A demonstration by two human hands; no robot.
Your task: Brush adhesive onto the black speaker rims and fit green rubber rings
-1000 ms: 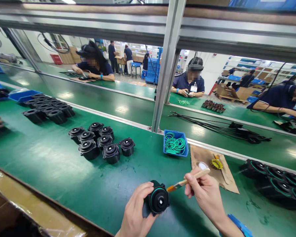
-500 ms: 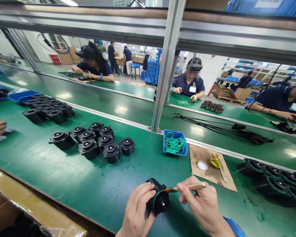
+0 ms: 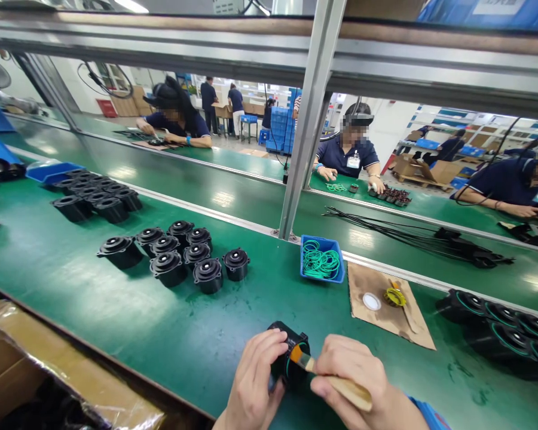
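My left hand (image 3: 255, 379) is closed around a black round motor housing (image 3: 281, 334), tilted on its side over the green bench. A green ring runs around the housing near its flanged end. In my right hand (image 3: 356, 373) is a small brush (image 3: 336, 382) with a wooden handle, gripped between thumb and fingers. Its orange bristles touch the housing at the green ring. My right hand and the brush cover part of the housing's end face.
Black housings (image 3: 165, 266) stand in a group to the left. Behind my hands sits a blue bin (image 3: 342, 275) of green rings. Cardboard (image 3: 358, 313) holds a yellow cup (image 3: 393, 297) and a white lid (image 3: 371, 301). Ringed housings (image 3: 497, 343) stand right. A metal post (image 3: 302, 137) rises behind.
My right hand has moved lower and nearer the housing, turning the brush so its handle points down to the right. The housing's end face has turned away. Another person's hand at far left has drawn back.
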